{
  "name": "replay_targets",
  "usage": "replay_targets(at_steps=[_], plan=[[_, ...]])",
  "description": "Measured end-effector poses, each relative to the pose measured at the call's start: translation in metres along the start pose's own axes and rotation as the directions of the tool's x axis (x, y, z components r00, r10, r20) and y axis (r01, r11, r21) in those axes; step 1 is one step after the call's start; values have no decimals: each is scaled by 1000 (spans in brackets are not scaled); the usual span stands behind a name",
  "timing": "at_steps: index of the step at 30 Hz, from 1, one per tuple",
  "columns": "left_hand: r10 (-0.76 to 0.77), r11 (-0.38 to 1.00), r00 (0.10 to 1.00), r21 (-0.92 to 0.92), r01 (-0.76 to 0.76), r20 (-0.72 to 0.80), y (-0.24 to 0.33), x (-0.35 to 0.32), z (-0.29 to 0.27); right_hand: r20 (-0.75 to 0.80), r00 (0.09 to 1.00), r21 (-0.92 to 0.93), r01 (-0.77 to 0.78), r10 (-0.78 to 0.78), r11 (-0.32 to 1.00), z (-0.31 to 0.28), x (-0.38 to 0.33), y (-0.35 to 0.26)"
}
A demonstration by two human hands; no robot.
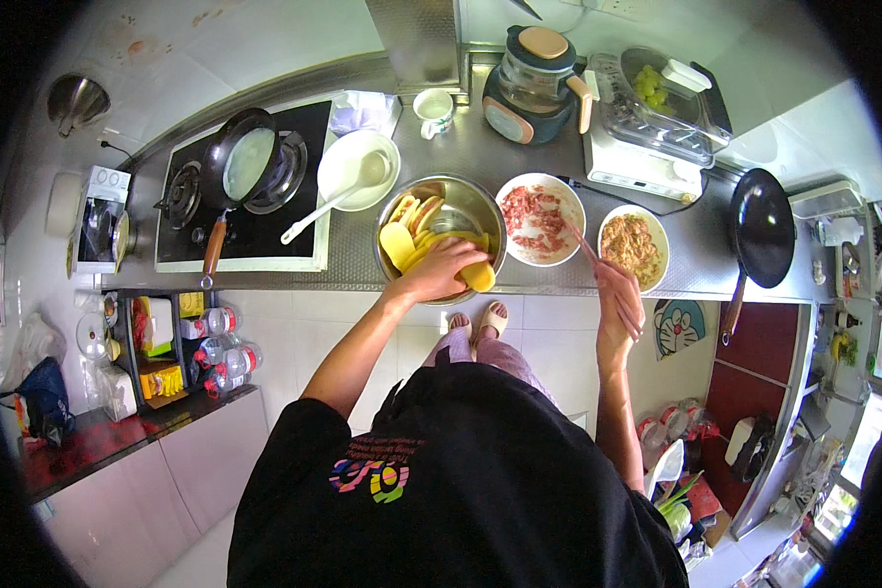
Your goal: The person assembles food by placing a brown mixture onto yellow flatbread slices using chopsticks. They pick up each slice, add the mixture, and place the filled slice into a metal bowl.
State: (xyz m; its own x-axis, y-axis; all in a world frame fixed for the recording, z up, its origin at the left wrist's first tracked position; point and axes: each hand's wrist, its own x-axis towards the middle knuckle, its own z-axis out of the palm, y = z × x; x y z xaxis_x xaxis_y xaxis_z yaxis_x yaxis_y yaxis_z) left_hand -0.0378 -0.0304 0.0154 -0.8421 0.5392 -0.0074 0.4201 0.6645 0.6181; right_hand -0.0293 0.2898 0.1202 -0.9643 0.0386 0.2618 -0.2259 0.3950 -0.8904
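A metal bowl [472, 208] full of thick yellow slices [397, 243] stands at the counter's front edge. My left hand [435, 272] reaches over its near rim, fingers closed on a yellow slice [478, 276] among the others. Chopsticks [585, 245] are gripped in my right hand [619, 306], and their tips reach into a white bowl of raw minced meat [537, 218]. Just beyond my right hand is a second white bowl holding a brownish mixture [629, 247].
Left of the metal bowl, a ladle [338, 201] rests in a white bowl [367, 157]. A pan [243, 162] sits on the gas hob [181, 245]. Behind are a cup [433, 110], an electric kettle [531, 93] and a white appliance [647, 162]. A black wok [764, 227] lies at the right.
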Motion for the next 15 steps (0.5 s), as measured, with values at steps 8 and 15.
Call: replay_targets(at_steps=[8, 15], plan=[[-134, 973, 965, -217, 85, -224, -16, 0, 9, 163, 984, -77, 80, -67, 994, 41, 0, 2], [-468, 118, 847, -967, -225, -254, 36, 3, -15, 45, 998, 29, -37, 36, 999, 0, -35, 13]])
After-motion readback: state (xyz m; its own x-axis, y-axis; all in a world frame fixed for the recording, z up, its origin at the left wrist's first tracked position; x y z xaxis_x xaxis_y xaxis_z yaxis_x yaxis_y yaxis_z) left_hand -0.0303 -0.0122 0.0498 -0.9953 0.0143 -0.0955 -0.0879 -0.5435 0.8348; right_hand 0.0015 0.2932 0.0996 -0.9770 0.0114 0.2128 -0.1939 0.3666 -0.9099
